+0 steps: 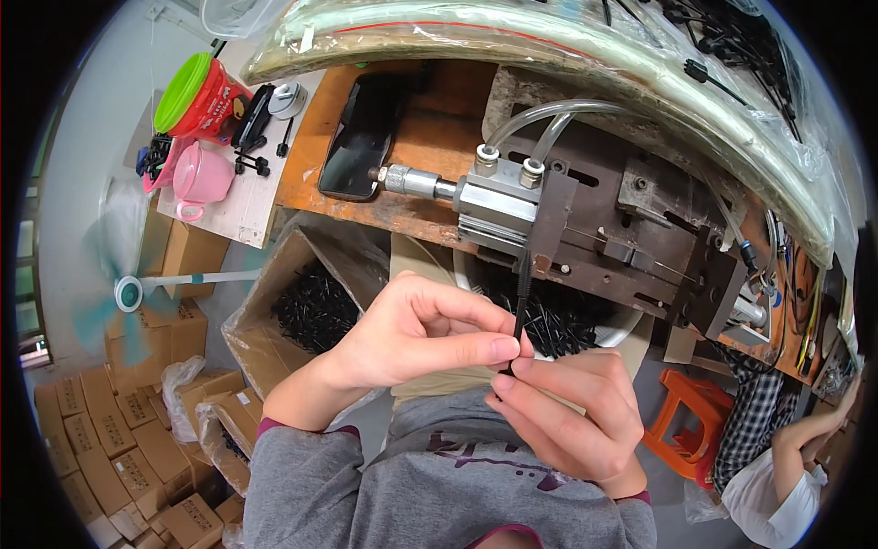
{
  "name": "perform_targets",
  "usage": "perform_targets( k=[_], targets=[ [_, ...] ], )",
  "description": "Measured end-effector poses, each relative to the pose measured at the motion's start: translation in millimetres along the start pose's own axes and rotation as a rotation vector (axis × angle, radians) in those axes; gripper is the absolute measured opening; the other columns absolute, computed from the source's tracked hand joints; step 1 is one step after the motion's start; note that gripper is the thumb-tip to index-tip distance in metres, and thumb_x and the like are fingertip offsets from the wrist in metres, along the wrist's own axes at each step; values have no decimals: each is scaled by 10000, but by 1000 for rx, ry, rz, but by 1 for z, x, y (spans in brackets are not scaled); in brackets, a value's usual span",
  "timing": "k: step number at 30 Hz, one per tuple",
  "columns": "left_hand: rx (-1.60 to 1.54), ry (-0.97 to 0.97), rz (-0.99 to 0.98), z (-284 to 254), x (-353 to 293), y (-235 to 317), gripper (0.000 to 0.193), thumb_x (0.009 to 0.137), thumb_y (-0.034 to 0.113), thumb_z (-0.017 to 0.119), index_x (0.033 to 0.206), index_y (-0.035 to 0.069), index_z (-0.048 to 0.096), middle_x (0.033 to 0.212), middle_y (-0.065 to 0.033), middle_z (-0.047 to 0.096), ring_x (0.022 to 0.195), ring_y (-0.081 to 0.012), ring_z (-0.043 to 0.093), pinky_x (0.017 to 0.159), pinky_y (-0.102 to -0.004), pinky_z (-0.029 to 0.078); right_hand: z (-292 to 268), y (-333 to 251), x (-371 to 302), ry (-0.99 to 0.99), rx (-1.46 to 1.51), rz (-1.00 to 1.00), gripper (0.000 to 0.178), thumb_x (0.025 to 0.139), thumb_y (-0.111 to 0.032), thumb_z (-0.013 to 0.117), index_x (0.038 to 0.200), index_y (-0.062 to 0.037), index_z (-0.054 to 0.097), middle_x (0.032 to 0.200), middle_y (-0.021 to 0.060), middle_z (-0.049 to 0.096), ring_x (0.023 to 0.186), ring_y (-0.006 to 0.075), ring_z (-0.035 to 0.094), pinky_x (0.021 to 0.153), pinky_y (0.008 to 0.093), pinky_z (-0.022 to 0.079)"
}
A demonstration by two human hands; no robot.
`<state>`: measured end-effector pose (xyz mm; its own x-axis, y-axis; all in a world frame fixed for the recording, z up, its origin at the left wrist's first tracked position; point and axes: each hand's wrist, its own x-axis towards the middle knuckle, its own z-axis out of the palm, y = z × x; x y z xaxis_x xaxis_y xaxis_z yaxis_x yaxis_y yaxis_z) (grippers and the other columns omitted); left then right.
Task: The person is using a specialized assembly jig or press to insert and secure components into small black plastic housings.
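A slim black wand [520, 311] with a ribbed, brush-like tip stands nearly upright in front of my chest. My left hand [412, 334] pinches it between thumb and fingers around its lower part. Just below, my right hand [581, 416] closes its thumb and fingertips on the bottom end, which is mostly hidden. The tip reaches up to the dark end block of a bench machine with a silver air cylinder [498, 206]; whether they touch, I cannot tell. Behind my hands, a white tub holds many small black parts [558, 325].
A phone [361, 137] lies on the wooden bench [302, 178]. Pink cup [201, 174] and red bucket [212, 101] stand at far left. An open carton [251, 320] holds black parts. A fan [128, 293], stacked boxes [110, 421], an orange stool [681, 421] and another person [777, 499] surround me.
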<state>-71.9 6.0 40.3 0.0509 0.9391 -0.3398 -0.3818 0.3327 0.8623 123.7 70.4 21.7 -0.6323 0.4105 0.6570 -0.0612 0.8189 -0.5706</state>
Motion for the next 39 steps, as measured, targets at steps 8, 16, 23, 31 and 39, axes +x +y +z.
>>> perform_targets(
  k=[8, 16, 23, 31, 39],
  targets=[
    [116, 204, 266, -7, -15, 17, 58, 809, -42, 642, 843, -76, 677, 867, -216, 708, 817, -263, 701, 759, -347, 561, -2, -4, -1, 47, 22, 52, 384, 630, -86, 797, 1006, -36, 733, 993, 82, 678, 751, 172, 603, 601, 266, 446],
    [934, 1029, 1368, -113, 17, 177, 403, 884, 118, 708, 1232, -51, 598, 1078, -171, 685, 945, -162, 654, 809, -271, 533, -1, 1, -35, 120, 41, 238, 315, 676, -20, 769, 982, -3, 699, 933, 155, 680, 729, 237, 634, 598, 299, 459],
    [1650, 1733, 1489, -178, 67, 230, 563, 827, -20, 591, 1379, 24, 487, 1305, -231, 539, 1243, -379, 481, 1070, -418, 369, 1, -10, -42, 132, 26, 307, 293, 682, 0, 745, 970, 18, 691, 917, 166, 682, 748, 250, 651, 623, 315, 473],
    [1184, 492, 1205, -47, 110, 160, 127, 834, 54, 657, 936, -3, 707, 885, -137, 689, 901, -293, 656, 815, -364, 510, -9, -1, -26, 78, 28, 215, 289, 666, 13, 773, 948, 8, 711, 913, 133, 700, 685, 215, 652, 576, 288, 476],
    [1509, 277, 1344, 15, 199, 153, 104, 829, 95, 636, 863, 33, 713, 827, -128, 671, 819, -297, 647, 720, -381, 527, -10, -4, -30, 129, 81, 212, 261, 677, 21, 767, 934, 8, 729, 885, 105, 696, 663, 188, 644, 545, 272, 452]
  ],
)
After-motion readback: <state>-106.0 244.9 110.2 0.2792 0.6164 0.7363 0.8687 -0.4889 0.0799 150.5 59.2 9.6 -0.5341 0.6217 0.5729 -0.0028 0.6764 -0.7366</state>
